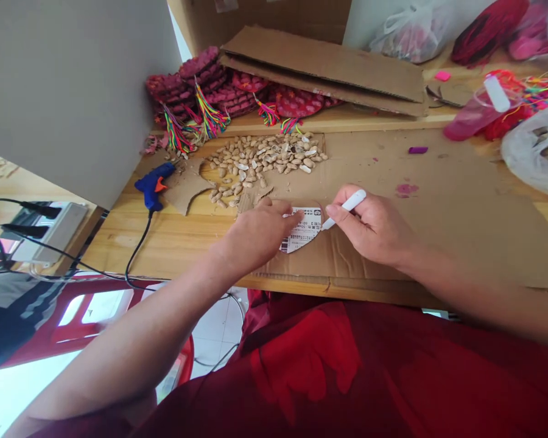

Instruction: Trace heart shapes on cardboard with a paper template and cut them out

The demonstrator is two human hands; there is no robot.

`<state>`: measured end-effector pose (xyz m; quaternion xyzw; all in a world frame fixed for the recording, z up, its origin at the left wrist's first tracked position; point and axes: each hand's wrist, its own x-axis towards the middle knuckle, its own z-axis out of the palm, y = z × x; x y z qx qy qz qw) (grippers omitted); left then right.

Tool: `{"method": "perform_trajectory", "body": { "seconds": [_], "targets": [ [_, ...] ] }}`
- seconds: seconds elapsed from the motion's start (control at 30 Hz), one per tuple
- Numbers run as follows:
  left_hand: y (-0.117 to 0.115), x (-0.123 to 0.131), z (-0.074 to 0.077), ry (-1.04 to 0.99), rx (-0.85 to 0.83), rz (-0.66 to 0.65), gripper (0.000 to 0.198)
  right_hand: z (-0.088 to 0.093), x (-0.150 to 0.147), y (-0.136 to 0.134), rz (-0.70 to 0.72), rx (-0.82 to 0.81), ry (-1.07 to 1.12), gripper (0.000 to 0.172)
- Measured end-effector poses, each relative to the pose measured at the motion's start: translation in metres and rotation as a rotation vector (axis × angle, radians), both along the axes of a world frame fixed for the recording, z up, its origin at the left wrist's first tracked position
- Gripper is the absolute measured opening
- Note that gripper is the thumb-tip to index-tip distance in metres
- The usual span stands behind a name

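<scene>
A white marker pen is gripped in my right hand, its tip at the right edge of a small cardboard cutout with a rounded outline. On that cutout is a white printed label with a barcode, partly hidden by fingers. My left hand lies over its left side with the fingers stretched out, pressing it down. Both rest on a large flat cardboard sheet. A purple pen cap lies farther back on the sheet.
Behind my left hand spreads a heap of peanut shells. A blue glue gun with a black cord stands to the left. At the back are red tasselled pieces and stacked cardboard. A pink cup and a plastic bag are right.
</scene>
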<state>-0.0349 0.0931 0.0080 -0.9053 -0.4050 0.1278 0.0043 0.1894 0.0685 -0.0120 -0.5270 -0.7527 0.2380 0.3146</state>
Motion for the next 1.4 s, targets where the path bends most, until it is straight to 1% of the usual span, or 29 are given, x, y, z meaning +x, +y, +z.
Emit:
{"method": "perform_trajectory", "body": {
  "seconds": [0.13, 0.2, 0.27, 0.37, 0.43, 0.5, 0.6, 0.63, 0.8, 0.9, 1.0, 1.13, 1.3, 1.4],
  "targets": [
    [0.005, -0.001, 0.002, 0.019, -0.040, -0.016, 0.046, -0.002, -0.002, -0.008, 0.067, -0.033, 0.028, 0.025],
    [0.007, -0.001, 0.003, 0.019, -0.055, -0.036, 0.046, -0.002, 0.001, -0.004, 0.033, -0.011, 0.022, 0.027],
    [0.008, -0.002, 0.002, 0.021, -0.064, -0.049, 0.048, -0.001, 0.004, 0.003, -0.037, 0.009, 0.000, 0.027],
    [0.009, -0.001, 0.003, 0.027, -0.065, -0.039, 0.051, 0.000, 0.007, 0.009, -0.106, 0.027, -0.024, 0.025],
    [0.008, -0.001, 0.004, 0.022, -0.069, -0.037, 0.052, -0.001, 0.007, 0.005, -0.089, 0.051, -0.017, 0.025],
    [0.008, 0.000, 0.005, 0.023, -0.080, -0.045, 0.052, -0.003, 0.005, -0.002, -0.040, 0.061, 0.000, 0.026],
    [0.009, 0.000, 0.007, 0.035, -0.087, -0.040, 0.052, -0.005, 0.004, -0.010, 0.024, 0.034, 0.025, 0.027],
    [0.009, -0.001, 0.007, 0.034, -0.088, -0.042, 0.052, -0.005, 0.005, -0.009, 0.018, 0.026, 0.035, 0.027],
    [0.011, -0.001, 0.006, 0.033, -0.085, -0.055, 0.049, -0.005, 0.008, 0.004, -0.097, 0.041, 0.047, 0.028],
    [0.010, 0.000, 0.007, 0.044, -0.082, -0.043, 0.049, -0.005, 0.006, 0.002, -0.094, 0.048, 0.023, 0.026],
    [0.008, 0.001, 0.009, 0.056, -0.081, -0.037, 0.048, -0.005, 0.000, -0.012, -0.050, 0.037, 0.011, 0.026],
    [0.007, 0.001, 0.010, 0.038, -0.076, -0.041, 0.047, -0.006, -0.011, -0.028, 0.050, 0.037, 0.009, 0.024],
    [0.009, 0.001, 0.013, 0.027, -0.099, -0.056, 0.044, -0.008, -0.031, -0.029, 0.220, 0.029, 0.122, 0.023],
    [0.011, 0.001, 0.015, 0.023, -0.134, -0.052, 0.039, -0.009, -0.042, -0.027, 0.277, 0.050, 0.178, 0.024]
  ]
}}
